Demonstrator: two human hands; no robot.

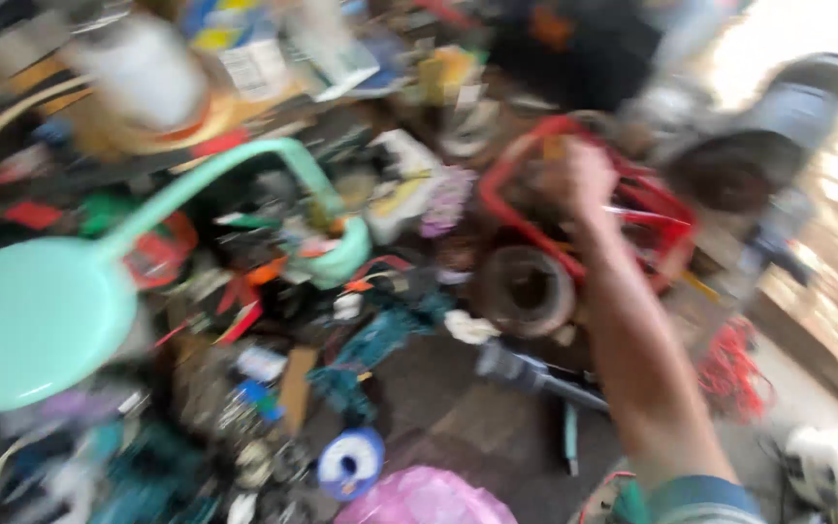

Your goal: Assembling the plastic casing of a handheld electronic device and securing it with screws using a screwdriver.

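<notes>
The picture is heavily blurred by motion. My right hand [582,175] reaches forward, arm stretched out, into a red wire basket or frame [666,209] full of dark parts. Its fingers are curled at the basket's rim, but the blur hides whether they hold anything. A round dark ring-shaped part [526,289] lies just below the hand. My left hand is out of sight.
A mint-green stool or lamp-like thing [36,315] stands at left. Cluttered ground holds teal power tools [370,349], a blue-and-white spool [351,461], a pink bag [429,500], orange cord [729,369], a grey motor [778,126] and a white helmet-like thing [831,466].
</notes>
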